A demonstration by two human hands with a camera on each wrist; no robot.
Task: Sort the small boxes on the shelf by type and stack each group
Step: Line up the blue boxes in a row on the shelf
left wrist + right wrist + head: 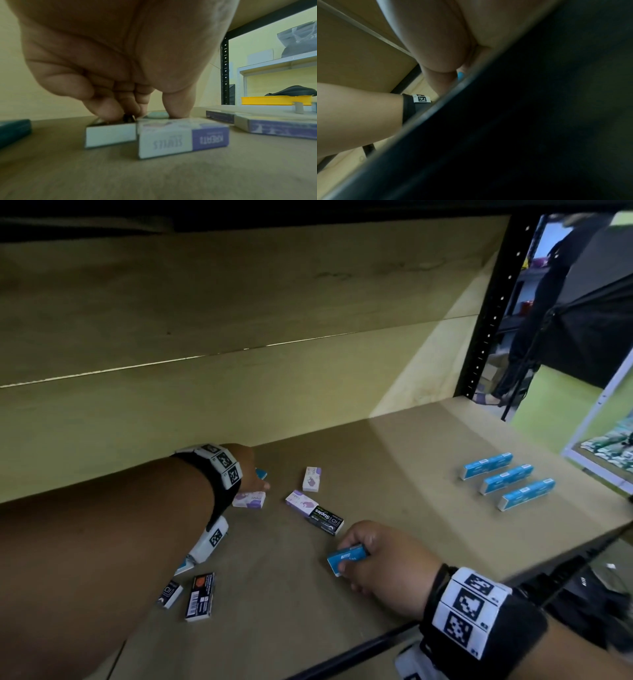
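Matte fibreboard shelf (428, 474); right hand (383, 563) gripping blue carton (346, 558), left hand (251, 470) pinching purple-white carton (181, 136).

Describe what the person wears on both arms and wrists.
Both forearms are bare, with no sleeves. Each wrist carries a black band ringed with white square tags printed with black pixel-like patterns. A white camera block hangs under the left wrist.

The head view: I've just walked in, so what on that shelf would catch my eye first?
Probably the person's right hand gripping a small bright blue cardboard box near the front edge of the tan wooden shelf. Next, three matching long blue boxes lying side by side at the right. Then the left hand reaching among scattered white-and-purple staple boxes, its fingers on one of them.
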